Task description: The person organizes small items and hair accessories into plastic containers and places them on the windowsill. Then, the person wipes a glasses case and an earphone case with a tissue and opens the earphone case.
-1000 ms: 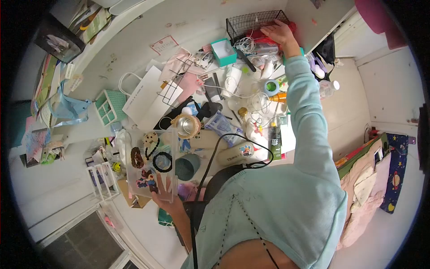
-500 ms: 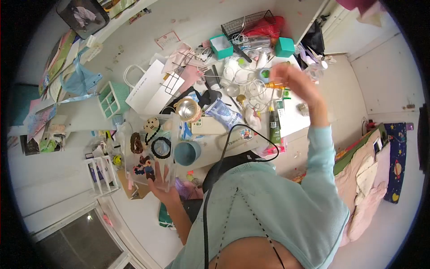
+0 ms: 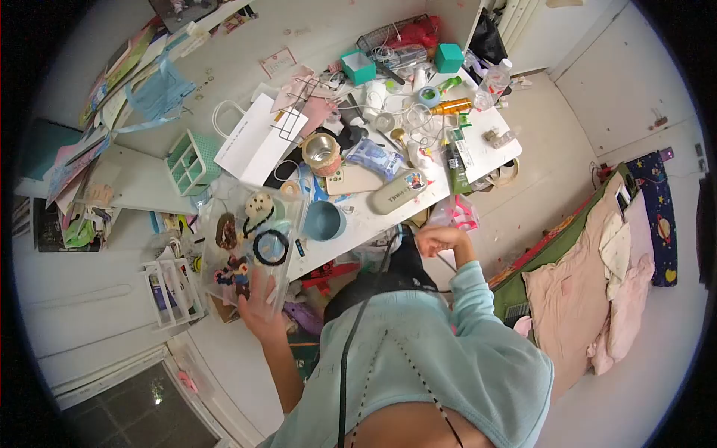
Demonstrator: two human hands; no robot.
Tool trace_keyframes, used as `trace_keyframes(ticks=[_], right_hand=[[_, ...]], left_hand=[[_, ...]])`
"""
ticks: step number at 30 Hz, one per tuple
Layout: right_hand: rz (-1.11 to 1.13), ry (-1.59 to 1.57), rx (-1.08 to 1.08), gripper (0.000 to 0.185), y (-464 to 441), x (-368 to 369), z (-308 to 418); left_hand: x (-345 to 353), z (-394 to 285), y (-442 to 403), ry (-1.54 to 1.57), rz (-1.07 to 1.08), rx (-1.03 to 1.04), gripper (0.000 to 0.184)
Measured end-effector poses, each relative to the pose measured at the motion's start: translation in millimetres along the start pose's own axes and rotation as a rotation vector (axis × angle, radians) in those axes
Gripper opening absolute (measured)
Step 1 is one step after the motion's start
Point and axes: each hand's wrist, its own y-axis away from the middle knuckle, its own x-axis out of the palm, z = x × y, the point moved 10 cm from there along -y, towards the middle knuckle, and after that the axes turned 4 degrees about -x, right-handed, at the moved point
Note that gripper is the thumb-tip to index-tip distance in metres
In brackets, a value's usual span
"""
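Observation:
My left hand (image 3: 261, 308) grips the near edge of a clear plastic box (image 3: 280, 295), its fingers closed on the rim and wall. Inside the tilted box lie a black hair tie (image 3: 270, 247), a brown hair tie (image 3: 225, 231), a cream round ornament with a dark beaded band (image 3: 260, 204), and several patterned hair ties (image 3: 233, 276). My right hand (image 3: 439, 240) is low, just off the table's front edge, its fingers curled inward. What it holds, if anything, is hidden. A blue cup (image 3: 324, 221) stands right of the box.
On the cluttered white table (image 3: 351, 235) are a pencil case (image 3: 399, 191), a phone (image 3: 355, 180), a wipes pack (image 3: 375, 158), a metal tin (image 3: 321, 153), a green tube (image 3: 455, 164) and an orange bottle (image 3: 451, 107). A black cable (image 3: 357, 313) crosses my front. Bedding (image 3: 567, 299) lies to the right.
My right hand has come down from above the orange bottle to beside the table's front edge, its fingers now curled. My left hand still holds the box; the view has shifted slightly.

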Motion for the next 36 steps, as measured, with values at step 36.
trace_keyframes(ticks=[36], right_hand=[[-1.115,-1.092,-0.187,0.075,20.3,-10.1,-273.5]], left_hand=[[-80.4,-17.3,18.9,-0.167,0.079,-0.075,0.053]])
